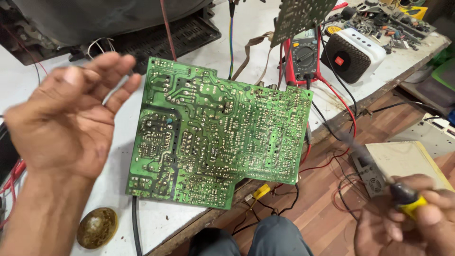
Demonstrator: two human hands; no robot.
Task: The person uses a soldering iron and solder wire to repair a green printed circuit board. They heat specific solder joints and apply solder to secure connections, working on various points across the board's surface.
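Observation:
A large green circuit board (218,137) lies solder side up on the white bench, overhanging its front edge. My left hand (66,118) hovers raised to the left of the board, palm up, fingers loosely spread, holding nothing. My right hand (407,213) is low at the right, over the wooden floor, gripping a tool with a yellow and black handle (407,199); its dark shaft (355,144) points up toward the board's right edge and is blurred.
A red multimeter (303,54) with red and black leads stands behind the board, beside a white and black speaker (353,54). A round tin of brownish paste (97,227) sits at the bench front. A beige metal box (403,163) rests on the floor.

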